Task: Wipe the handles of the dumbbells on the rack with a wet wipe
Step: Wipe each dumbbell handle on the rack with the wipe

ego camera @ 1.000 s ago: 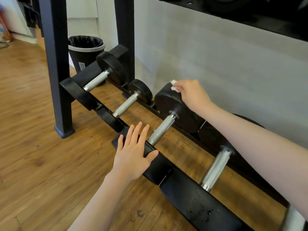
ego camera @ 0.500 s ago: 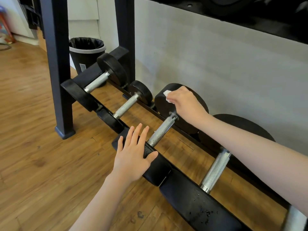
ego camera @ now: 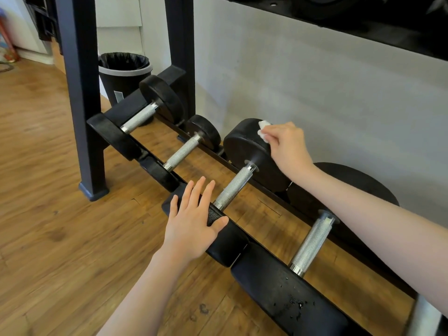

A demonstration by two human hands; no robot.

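White wet wipe (ego camera: 263,131) pinched in right hand (ego camera: 288,147), atop dumbbell head (ego camera: 249,151).

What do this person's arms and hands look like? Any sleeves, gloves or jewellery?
Both forearms are bare right up to the picture's edge: no sleeves show. The left hand and the right hand wear no gloves, and no rings, watch or bracelets can be seen on the fingers or wrists. No markings show.
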